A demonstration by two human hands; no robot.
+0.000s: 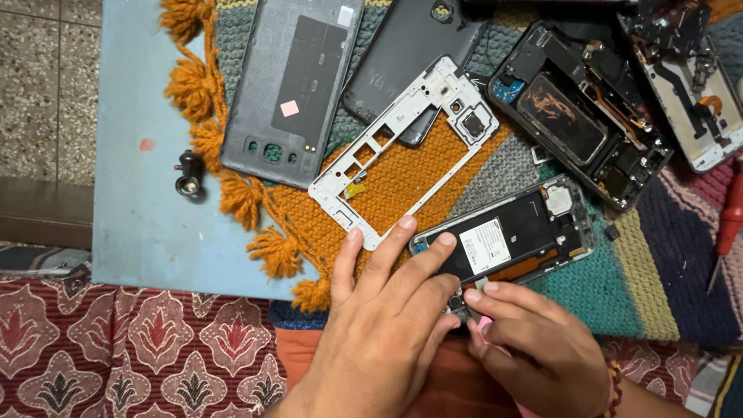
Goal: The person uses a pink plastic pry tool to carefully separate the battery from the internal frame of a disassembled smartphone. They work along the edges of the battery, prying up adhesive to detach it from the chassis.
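Note:
An opened phone body [520, 232] with a black battery and white label lies on the knitted mat near the front edge. My left hand [387, 325] rests over its near-left end, fingers spread and pressing on it. My right hand [534, 344] is curled at the phone's lower edge, fingertips pinching something small and pink [484, 327] against the frame; what it is I cannot tell. A white plastic mid-frame [402, 147] lies just beyond my left fingertips.
A grey back cover [290, 85], a dark back cover [410, 54] and two more opened phones [580, 108] [693, 93] lie across the back. A small black part [188, 174] sits on the blue table. A red tool [729, 217] is at right. Patterned red cloth lies below.

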